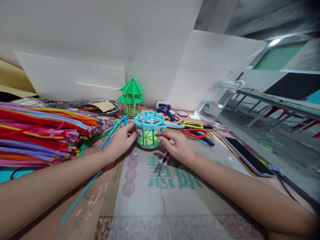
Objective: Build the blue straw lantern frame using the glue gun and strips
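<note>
A small round pavilion frame (149, 122) of light blue pipe cleaners, with a spoked top, upright posts and a yellow-green base, is upright in front of me. My left hand (125, 137) grips its left side with bent fingers. On the opposite side, my right hand (176, 144) has its fingertips against the frame. Thread snips (162, 164) with pink handles lie just below my right hand. Behind the frame stands a finished-looking green two-tier pagoda (132, 96). Long blue pipe cleaners (82, 196) lie under and beside my left forearm.
Bundles of coloured pipe cleaners (37, 133) fill the left. A metal bowl (116, 107), a blue glue gun (166, 111) and scissors with red and yellow handles (193, 128) are at the back. On the right are a phone (247, 156) and a clear plastic jug (215, 103).
</note>
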### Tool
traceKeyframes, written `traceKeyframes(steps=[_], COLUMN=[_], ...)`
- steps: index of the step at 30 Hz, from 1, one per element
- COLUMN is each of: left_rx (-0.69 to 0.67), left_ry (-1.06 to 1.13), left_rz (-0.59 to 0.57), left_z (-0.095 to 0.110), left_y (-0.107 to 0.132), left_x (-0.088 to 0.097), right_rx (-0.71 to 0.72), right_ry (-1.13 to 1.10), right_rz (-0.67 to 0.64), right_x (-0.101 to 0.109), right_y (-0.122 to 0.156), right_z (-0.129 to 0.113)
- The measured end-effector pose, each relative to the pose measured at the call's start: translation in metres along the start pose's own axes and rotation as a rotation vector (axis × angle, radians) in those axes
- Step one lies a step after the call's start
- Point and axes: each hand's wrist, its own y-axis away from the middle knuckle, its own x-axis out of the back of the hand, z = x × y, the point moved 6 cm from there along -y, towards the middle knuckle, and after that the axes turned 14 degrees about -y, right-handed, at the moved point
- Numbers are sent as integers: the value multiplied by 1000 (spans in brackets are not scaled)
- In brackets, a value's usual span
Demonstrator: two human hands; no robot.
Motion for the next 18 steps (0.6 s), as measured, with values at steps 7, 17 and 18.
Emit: traceKeyframes(steps=[7, 17, 18], left_rx=[-68, -82, -82], left_ry=[-156, -217, -221], left_rz=[-46, -62, -61], left_z=[6, 5, 4], left_y=[4, 2, 2], left_x=[-3, -5, -5], right_rx=[-97, -249, -251], right_ry=[14, -166, -164], right_rz=[-136, -141, -141], right_x=[-15, -17, -17], right_y=[0, 0, 0], right_z=[6, 11, 11])
